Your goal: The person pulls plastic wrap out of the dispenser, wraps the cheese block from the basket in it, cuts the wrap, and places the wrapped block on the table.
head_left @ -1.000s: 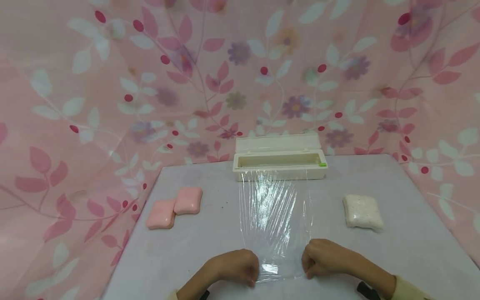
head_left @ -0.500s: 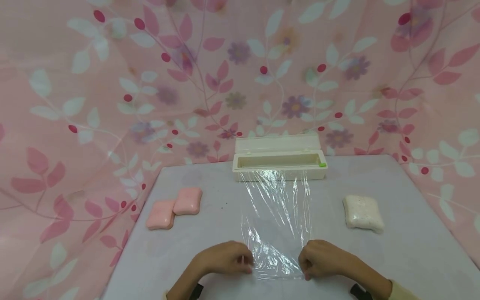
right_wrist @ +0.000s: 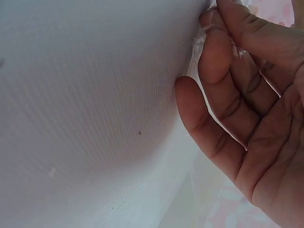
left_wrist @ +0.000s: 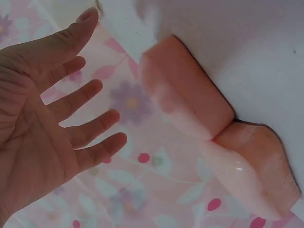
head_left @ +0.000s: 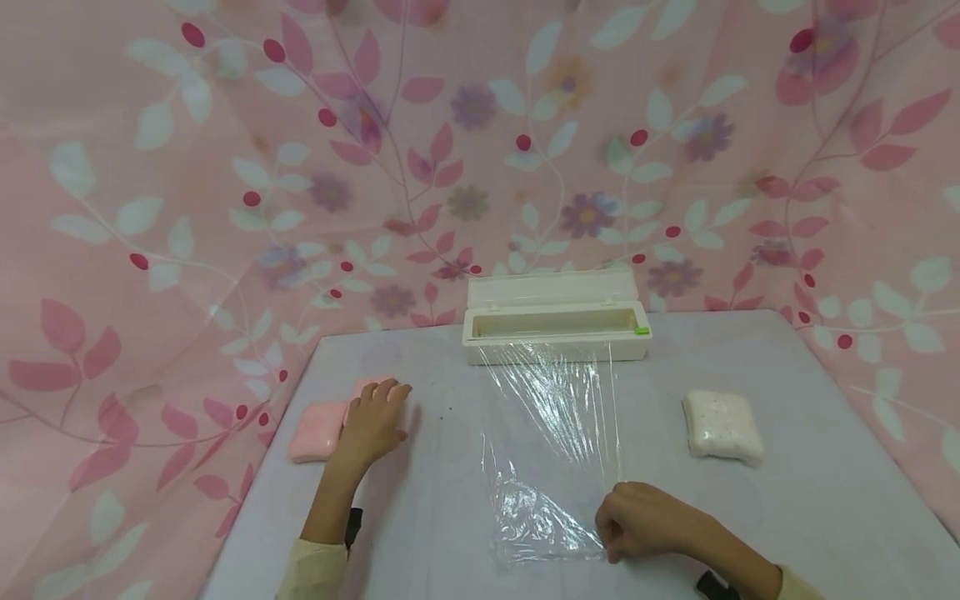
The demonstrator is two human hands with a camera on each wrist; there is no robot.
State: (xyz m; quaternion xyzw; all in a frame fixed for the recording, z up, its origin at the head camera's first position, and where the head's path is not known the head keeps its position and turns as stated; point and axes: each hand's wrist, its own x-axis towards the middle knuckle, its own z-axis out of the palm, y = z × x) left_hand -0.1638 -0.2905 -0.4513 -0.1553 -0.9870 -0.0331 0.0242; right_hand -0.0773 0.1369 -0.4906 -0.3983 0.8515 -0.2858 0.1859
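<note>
Clear plastic cling-film sheet [head_left: 553, 450]: out over white table [head_left: 442, 508], running from cream oblong plastic box [head_left: 555, 352], lid up; box prob. anchors far end.
R hand [head_left: 647, 521]: pinching near R corner, prob. to hold film taut.
L hand [head_left: 371, 427]: fingers spread, gripping nothing, nr 2 pink pillow-shaped blocks [head_left: 317, 432].

Draped nook: table [head_left: 442, 475], floral backdrop [head_left: 480, 167]

Left hand [head_left: 373, 423] off film [head_left: 551, 425], near pink blocks [head_left: 317, 431]
</note>
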